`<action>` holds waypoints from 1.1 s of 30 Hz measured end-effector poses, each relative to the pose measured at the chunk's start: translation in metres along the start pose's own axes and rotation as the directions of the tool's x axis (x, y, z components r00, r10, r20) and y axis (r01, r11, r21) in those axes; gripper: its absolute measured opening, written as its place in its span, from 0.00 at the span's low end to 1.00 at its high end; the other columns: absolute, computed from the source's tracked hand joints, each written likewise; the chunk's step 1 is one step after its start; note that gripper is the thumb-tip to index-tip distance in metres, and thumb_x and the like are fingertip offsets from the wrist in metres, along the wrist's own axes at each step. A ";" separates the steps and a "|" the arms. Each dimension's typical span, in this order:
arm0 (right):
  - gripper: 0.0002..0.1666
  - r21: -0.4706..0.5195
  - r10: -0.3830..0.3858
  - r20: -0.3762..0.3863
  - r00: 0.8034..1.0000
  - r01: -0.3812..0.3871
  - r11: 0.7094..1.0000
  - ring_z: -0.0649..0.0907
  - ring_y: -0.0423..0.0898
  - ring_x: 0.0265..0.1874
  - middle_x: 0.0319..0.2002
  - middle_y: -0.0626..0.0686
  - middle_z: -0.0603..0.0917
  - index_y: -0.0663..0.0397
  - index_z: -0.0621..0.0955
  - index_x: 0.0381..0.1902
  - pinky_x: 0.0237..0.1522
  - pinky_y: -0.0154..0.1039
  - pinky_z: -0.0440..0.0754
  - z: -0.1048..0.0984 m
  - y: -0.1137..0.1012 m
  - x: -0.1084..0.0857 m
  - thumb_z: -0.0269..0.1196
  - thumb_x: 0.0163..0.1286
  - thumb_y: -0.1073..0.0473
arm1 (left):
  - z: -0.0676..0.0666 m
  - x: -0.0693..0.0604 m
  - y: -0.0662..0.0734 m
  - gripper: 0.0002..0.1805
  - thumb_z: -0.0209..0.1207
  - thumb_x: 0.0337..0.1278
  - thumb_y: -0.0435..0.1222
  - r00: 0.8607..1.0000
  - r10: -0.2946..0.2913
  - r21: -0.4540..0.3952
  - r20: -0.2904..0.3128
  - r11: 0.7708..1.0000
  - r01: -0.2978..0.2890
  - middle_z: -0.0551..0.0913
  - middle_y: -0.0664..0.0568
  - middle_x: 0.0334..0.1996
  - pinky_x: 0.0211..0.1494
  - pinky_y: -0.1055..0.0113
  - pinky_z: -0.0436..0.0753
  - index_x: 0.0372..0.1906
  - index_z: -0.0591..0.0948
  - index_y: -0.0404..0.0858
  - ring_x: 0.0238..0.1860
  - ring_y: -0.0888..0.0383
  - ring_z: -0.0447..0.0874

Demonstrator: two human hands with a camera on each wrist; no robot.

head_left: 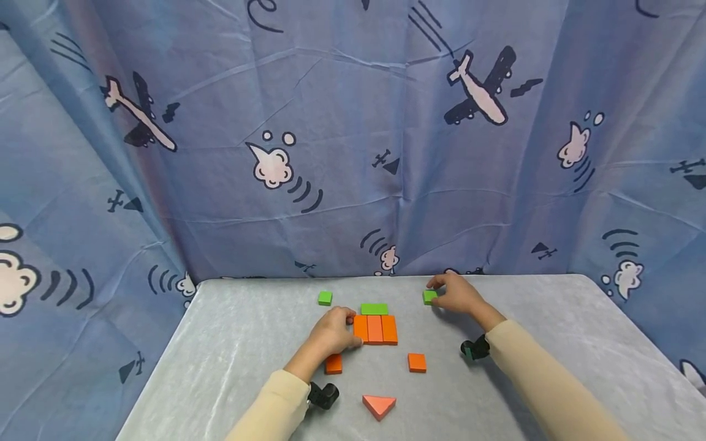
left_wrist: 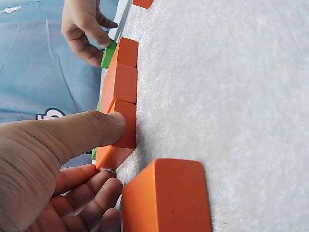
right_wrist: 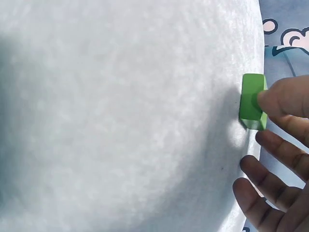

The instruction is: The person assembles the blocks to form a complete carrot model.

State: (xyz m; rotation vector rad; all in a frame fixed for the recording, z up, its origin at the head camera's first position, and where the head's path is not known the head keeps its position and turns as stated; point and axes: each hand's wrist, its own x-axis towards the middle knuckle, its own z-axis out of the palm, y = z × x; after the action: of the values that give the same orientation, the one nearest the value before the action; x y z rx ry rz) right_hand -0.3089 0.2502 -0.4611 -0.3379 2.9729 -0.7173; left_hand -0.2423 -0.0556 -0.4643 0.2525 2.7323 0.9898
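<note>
My left hand point(head_left: 331, 331) point(left_wrist: 43, 154) grips the left orange block point(head_left: 360, 329) point(left_wrist: 126, 133) of a row, its thumb on the near face. Against that block lies a paler orange block point(head_left: 375, 329), then another orange block point(head_left: 389, 329). A green rectangular block point(head_left: 374, 309) lies along the row's far side. Toward the table's far edge, my right hand point(head_left: 460, 295) point(right_wrist: 285, 150) pinches a small green block point(head_left: 429, 297) point(right_wrist: 252, 96) between thumb and index finger, the other fingers spread apart.
Another small green block point(head_left: 325, 298) lies at the far left. One orange square point(head_left: 333, 364) is beside my left wrist, another point(head_left: 417, 362) right of centre. A salmon triangle point(head_left: 379, 405) lies nearer. A patterned curtain point(head_left: 342, 153) hangs behind the white-covered table point(head_left: 231, 343).
</note>
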 end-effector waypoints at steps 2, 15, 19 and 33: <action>0.20 0.006 -0.010 -0.002 1.000 0.010 1.000 0.80 0.54 0.45 0.43 0.58 0.83 0.58 0.84 0.46 0.49 0.54 0.77 0.000 0.002 0.000 0.70 0.54 0.61 | -0.001 0.000 0.001 0.33 0.76 0.38 0.38 1.000 -0.002 -0.004 0.001 1.000 0.002 0.82 0.49 0.46 0.58 0.55 0.77 0.55 0.79 0.33 0.48 0.54 0.79; 0.18 0.083 -0.035 -0.024 0.999 0.037 0.996 0.81 0.48 0.35 0.40 0.57 0.84 0.60 0.85 0.44 0.30 0.37 0.79 0.004 0.009 0.001 0.71 0.53 0.63 | -0.001 0.000 0.001 0.32 0.76 0.38 0.38 1.000 -0.004 -0.003 0.002 1.000 0.004 0.82 0.49 0.45 0.57 0.56 0.77 0.54 0.80 0.33 0.47 0.54 0.78; 0.18 0.076 -0.046 -0.022 0.999 0.047 0.996 0.81 0.48 0.35 0.40 0.58 0.83 0.60 0.85 0.44 0.29 0.36 0.79 0.003 0.007 0.000 0.71 0.54 0.63 | -0.001 -0.001 0.001 0.33 0.76 0.38 0.38 1.000 -0.006 0.000 0.001 1.000 0.006 0.82 0.50 0.45 0.58 0.56 0.77 0.55 0.79 0.33 0.47 0.55 0.78; 0.18 0.079 -0.076 -0.023 0.997 0.078 0.994 0.83 0.49 0.37 0.41 0.56 0.86 0.59 0.84 0.44 0.41 0.46 0.83 0.008 -0.019 0.004 0.69 0.53 0.61 | 0.000 0.001 -0.001 0.33 0.76 0.37 0.38 1.000 -0.002 0.009 -0.002 1.000 0.002 0.81 0.50 0.44 0.57 0.57 0.77 0.54 0.80 0.33 0.45 0.55 0.78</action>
State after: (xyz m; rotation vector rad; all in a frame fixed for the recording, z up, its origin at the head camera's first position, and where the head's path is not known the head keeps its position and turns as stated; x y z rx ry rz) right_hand -0.3084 0.2298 -0.4594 -0.4450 2.9539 -0.8498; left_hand -0.2431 -0.0561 -0.4645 0.2504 2.7391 0.9776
